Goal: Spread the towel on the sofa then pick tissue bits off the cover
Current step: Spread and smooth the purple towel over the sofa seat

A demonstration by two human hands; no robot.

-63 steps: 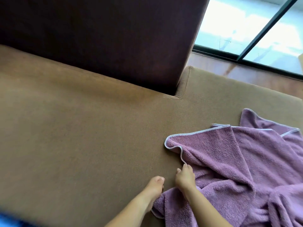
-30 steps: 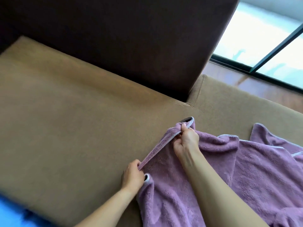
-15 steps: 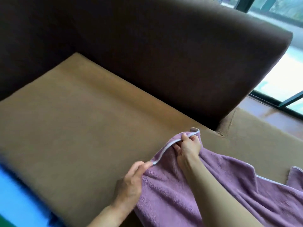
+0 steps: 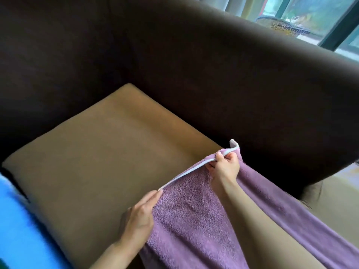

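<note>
A purple towel (image 4: 190, 214) with a pale grey hem hangs stretched above the tan sofa seat cover (image 4: 93, 156). My right hand (image 4: 225, 167) pinches the hem near its far corner, close to the dark brown backrest (image 4: 194, 70). My left hand (image 4: 139, 216) grips the same hem nearer to me, and the edge runs taut between the two hands. The rest of the towel trails down to the lower right, over the seat and under my right forearm. I see no tissue bits on the cover.
The dark backrest and armrest wrap the seat at the back and left. A blue surface (image 4: 21, 230) lies past the seat's front-left edge. A window with dark frames (image 4: 330, 26) is behind the sofa at the top right.
Both hands took hold of the towel's hem, lifted it off the seat and carried it left along the sofa. The hem is now pulled straight, and my view has swung left and up.
</note>
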